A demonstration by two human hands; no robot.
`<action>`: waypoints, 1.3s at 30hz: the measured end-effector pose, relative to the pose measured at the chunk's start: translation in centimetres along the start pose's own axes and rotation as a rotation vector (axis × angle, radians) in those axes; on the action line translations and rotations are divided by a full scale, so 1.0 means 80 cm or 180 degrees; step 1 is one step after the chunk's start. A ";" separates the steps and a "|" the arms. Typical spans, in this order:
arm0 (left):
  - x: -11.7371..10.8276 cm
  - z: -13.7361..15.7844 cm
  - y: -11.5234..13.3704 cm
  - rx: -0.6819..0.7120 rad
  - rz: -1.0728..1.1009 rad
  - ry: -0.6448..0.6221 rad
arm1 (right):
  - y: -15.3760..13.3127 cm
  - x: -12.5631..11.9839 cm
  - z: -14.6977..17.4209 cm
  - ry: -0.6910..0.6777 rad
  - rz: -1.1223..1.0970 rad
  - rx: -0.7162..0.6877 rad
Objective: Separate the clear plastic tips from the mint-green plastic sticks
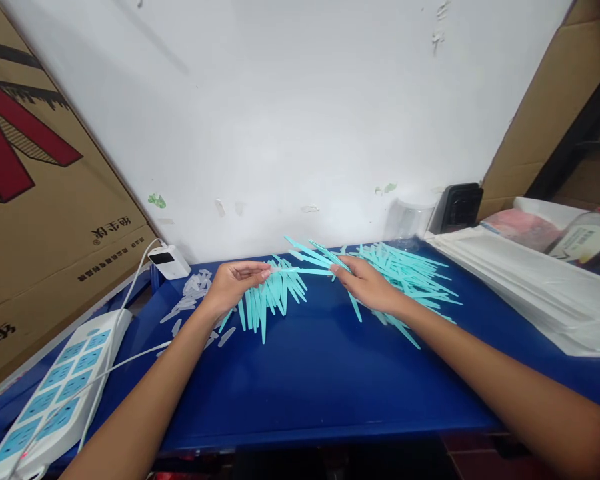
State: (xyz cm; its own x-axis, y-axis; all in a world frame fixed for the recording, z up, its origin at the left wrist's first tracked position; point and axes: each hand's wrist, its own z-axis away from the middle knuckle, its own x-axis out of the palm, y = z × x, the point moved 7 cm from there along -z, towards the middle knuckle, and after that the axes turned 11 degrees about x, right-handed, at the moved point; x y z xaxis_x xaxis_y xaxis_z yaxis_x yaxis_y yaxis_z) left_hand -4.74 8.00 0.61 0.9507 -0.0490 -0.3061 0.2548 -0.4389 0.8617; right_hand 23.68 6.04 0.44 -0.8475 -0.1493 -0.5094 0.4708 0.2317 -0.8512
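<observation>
My right hand (364, 283) is closed around a fanned bunch of slim turquoise plastic sticks (307, 252). One of them points left toward my left hand (236, 285). Thumb and fingers of that hand pinch a small clear plastic sleeve (275, 269) at this stick's left end; how far it sits over the tip I cannot tell. Below my left hand lies a pile of turquoise sticks (263, 303). A larger pile of such sticks (405, 273) spreads behind and beneath my right hand. Loose translucent sleeves (195, 288) are heaped left of my left hand.
Everything lies on a blue table (300, 393) against a white wall. At the left are a power strip (63, 387), cables and a small white device (170, 262). White sheets or bags (520, 287) are stacked at right, near a clear bottle (587, 233) and a clear container (413, 223).
</observation>
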 end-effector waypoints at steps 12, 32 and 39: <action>0.034 0.011 0.008 -0.0102 0.0111 -0.0413 | -0.015 0.009 0.010 0.0010 0.0300 -0.0135; -0.019 -0.007 0.025 0.0492 -0.1130 -0.0391 | -0.016 0.003 0.006 0.0130 0.0231 -0.0147; -0.146 -0.021 -0.033 0.0289 -0.3549 -0.0482 | 0.003 -0.015 -0.005 0.0322 0.0249 0.0080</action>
State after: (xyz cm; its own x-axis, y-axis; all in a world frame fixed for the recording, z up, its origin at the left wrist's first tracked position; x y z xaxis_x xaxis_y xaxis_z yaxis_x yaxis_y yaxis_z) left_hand -16.25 11.26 2.57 0.1679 0.3055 -0.9373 0.9283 -0.3690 0.0460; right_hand 24.72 6.70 0.95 -0.8278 -0.0336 -0.5601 0.5414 0.2144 -0.8130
